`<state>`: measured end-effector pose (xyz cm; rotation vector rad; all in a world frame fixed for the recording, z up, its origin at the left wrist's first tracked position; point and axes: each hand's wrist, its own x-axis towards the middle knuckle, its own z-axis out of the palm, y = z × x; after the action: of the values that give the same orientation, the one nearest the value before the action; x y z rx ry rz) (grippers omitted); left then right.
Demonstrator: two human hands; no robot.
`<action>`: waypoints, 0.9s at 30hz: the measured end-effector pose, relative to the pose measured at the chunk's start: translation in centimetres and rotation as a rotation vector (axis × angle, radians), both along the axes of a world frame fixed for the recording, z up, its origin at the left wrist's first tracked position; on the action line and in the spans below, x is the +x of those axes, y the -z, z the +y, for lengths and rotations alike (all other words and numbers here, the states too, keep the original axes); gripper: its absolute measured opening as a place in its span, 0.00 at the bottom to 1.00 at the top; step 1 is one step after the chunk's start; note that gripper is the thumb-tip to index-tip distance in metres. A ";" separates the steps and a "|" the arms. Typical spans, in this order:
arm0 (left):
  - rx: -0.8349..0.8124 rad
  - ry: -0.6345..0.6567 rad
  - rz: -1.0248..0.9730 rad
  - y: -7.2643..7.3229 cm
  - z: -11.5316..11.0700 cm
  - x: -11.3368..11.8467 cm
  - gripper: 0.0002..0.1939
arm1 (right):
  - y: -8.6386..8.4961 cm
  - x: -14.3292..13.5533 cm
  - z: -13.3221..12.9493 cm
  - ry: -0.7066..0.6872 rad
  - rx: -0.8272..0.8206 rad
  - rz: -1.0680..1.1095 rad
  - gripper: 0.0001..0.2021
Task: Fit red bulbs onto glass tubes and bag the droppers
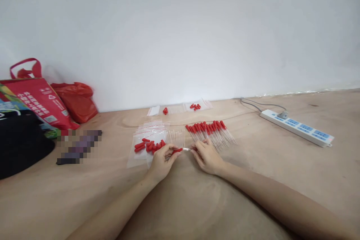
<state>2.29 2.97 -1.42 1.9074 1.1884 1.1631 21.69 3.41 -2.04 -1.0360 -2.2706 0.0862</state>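
My left hand (pixel 162 160) pinches a red rubber bulb (pixel 177 150), pointed to the right. A thin clear glass dropper tube (pixel 186 149) meets the bulb's open end, and my right hand (pixel 207 156) grips its other end between thumb and fingers. How far the tube sits inside the bulb I cannot tell. Left of my left hand, loose red bulbs (pixel 150 146) lie on clear zip bags (pixel 137 157). Bare glass tubes (pixel 176 137) lie side by side just behind my hands. Beyond my right hand is a row of droppers with red bulbs (pixel 209 127) fitted on them.
Against the wall lie more bags with red bulbs (pixel 195 107) and tubes. A white power strip (pixel 298 127) with a grey cable stands at right. At left are a red shopping bag (pixel 46 101), a red plastic bag (pixel 75 99), a black hat (pixel 24 144) and a pixelated dark object (pixel 80 148).
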 end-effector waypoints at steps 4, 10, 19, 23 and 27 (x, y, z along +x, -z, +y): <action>0.143 0.018 0.102 0.1 0.0 0.0 0.09 | 0.0 -0.1 -0.1 -0.009 -0.009 -0.012 0.06; 0.249 0.052 0.215 -0.2 0.0 -0.1 0.09 | 0.1 0.0 -0.1 -0.059 -0.020 0.018 0.07; 0.291 0.125 0.332 -0.5 -0.5 -0.1 0.10 | -0.3 0.4 0.2 -0.099 0.009 -0.071 0.09; 0.349 0.128 0.362 -0.3 -0.6 -0.2 0.09 | -0.3 0.1 0.0 -0.055 0.079 -0.108 0.09; 0.405 0.135 0.375 -0.2 -0.8 -0.2 0.08 | -0.2 -0.1 -0.3 -0.058 0.112 -0.104 0.10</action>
<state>2.08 2.17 -1.21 2.5578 1.0405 1.0617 21.61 3.12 -1.84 -0.9365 -2.3698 -0.0719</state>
